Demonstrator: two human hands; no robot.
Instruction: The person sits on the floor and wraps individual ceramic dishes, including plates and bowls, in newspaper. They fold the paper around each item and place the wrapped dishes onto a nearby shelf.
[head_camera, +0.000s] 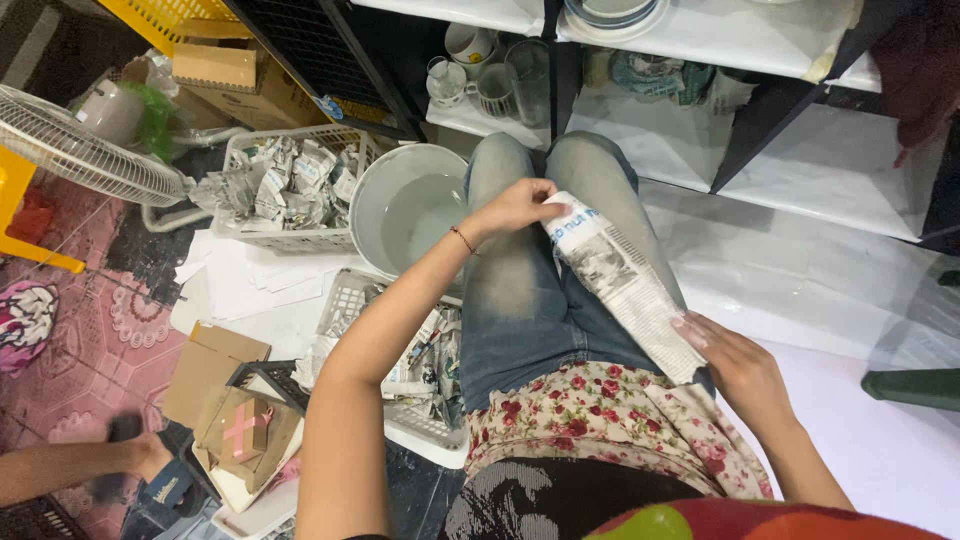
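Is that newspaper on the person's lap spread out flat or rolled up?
Rolled up. The newspaper forms a long tube across the lap; the left hand pinches its far end, the right hand presses its near end.

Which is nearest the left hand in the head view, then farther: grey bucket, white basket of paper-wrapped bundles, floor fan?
1. Grey bucket, just left of the left hand.
2. White basket of paper-wrapped bundles, beyond the bucket.
3. Floor fan, far left edge.
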